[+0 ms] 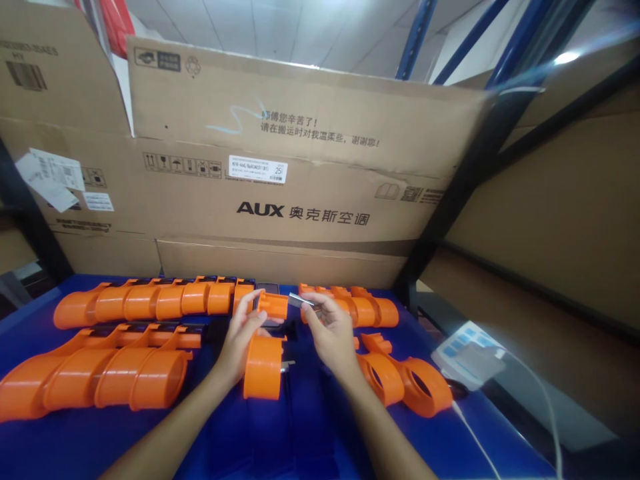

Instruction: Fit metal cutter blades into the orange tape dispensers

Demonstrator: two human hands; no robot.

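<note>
My left hand [238,343] is closed around the upper end of an orange plastic ring bracket [263,370]. Its round ring hangs below the fingers, and a small metal tab [287,366] shows at its right side. Between the thumb and fingers of my right hand [334,331] is a small shiny metal piece [301,300]. Its tip points left and is close to the bracket's upper end; whether they touch I cannot tell. A dark flat object [269,289] lies partly hidden behind the bracket.
Several more orange ring brackets stand in rows at the left [167,301] and right [383,380] on a blue surface [193,443]. Behind rises a printed cardboard box [280,247]. At right are a dark rack post [450,200] and a white-and-blue box [470,353] with a white cable [543,393].
</note>
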